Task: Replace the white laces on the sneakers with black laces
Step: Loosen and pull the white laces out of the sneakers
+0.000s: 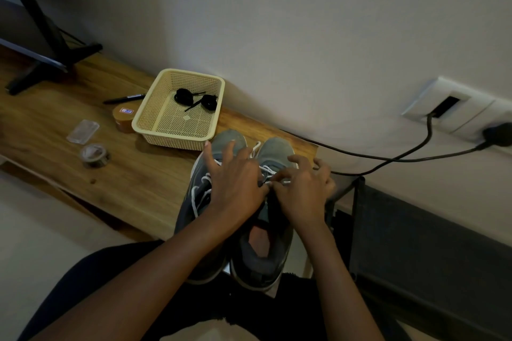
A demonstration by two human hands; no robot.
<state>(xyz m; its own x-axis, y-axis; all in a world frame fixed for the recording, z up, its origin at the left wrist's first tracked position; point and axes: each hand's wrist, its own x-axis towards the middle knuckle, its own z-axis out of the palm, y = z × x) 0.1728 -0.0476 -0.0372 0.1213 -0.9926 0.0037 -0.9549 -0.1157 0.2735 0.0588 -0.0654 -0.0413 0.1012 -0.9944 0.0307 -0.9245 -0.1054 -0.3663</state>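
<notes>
Beneath the fingers (297,160), seemingly white laces (266,168)

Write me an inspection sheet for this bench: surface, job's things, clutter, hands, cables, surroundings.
Surface: wooden bench along the wall.
Job's things: two grey sneakers side by side at the bench's end, white laces still threaded; black laces coiled in the cream basket.
Clutter: black marker, brown tape roll, clear plastic piece, small tape roll, all left of the basket.
Hands: right hand pinches the white laces; left hand lies over the other sneaker, fingers spread, grip unclear.
Cables: black cable from the wall socket runs behind the sneakers.
Surroundings: pale wall, black stand far left, dark unit right.
</notes>
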